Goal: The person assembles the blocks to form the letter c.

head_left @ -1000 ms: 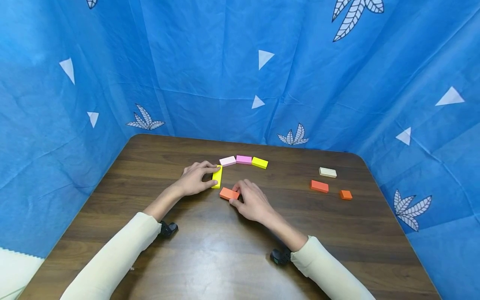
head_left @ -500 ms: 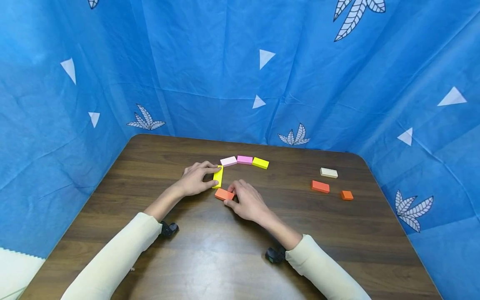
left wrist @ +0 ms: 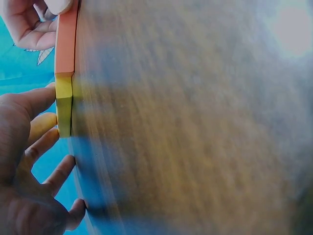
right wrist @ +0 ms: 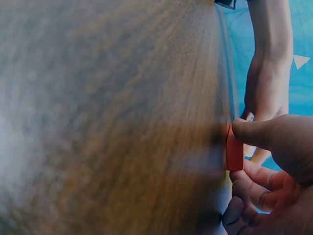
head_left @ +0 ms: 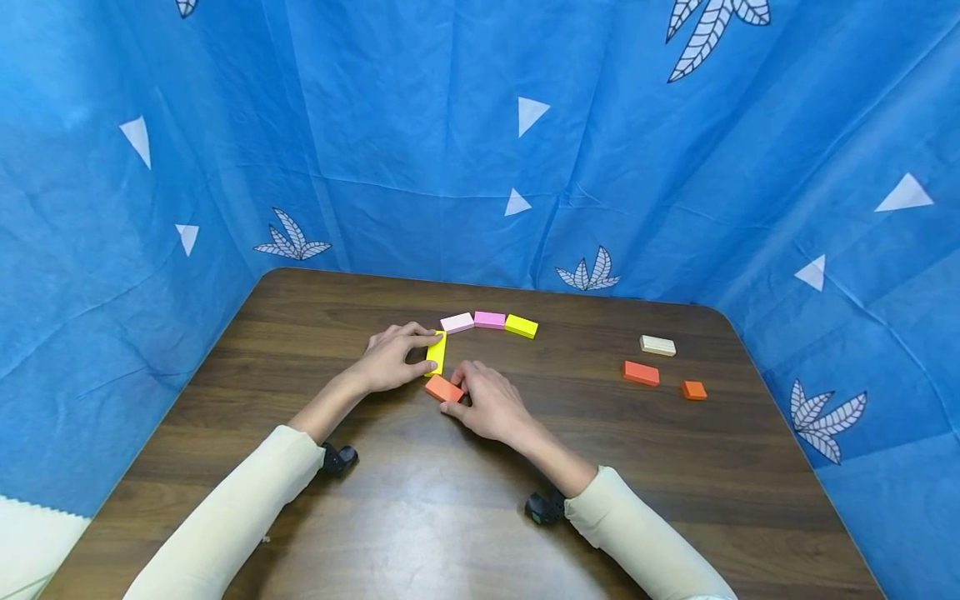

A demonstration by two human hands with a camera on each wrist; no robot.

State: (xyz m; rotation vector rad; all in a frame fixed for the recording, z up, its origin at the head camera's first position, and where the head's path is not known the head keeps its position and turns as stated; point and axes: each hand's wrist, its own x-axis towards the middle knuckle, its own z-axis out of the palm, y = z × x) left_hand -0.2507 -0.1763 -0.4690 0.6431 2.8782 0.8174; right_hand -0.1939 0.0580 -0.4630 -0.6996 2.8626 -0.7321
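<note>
A curved row of flat blocks lies on the brown table (head_left: 420,517): a light pink block (head_left: 456,322), a pink block (head_left: 489,319) and a yellow block (head_left: 521,326) at the back. A longer yellow block (head_left: 435,352) runs toward me, and my left hand (head_left: 392,358) holds it between thumb and forefinger. My right hand (head_left: 483,402) pinches an orange block (head_left: 443,388) whose end touches the yellow block's near end. In the left wrist view the orange block (left wrist: 66,39) meets the yellow one (left wrist: 63,105). The right wrist view shows my thumb on the orange block (right wrist: 234,149).
Three loose blocks lie at the right of the table: a cream one (head_left: 657,345), an orange one (head_left: 641,372) and a small orange one (head_left: 693,389). Blue patterned cloth (head_left: 480,142) walls in the table on three sides.
My right hand has slid the orange block to the left until it touches the near end of the long yellow block. My left hand has kept still.
</note>
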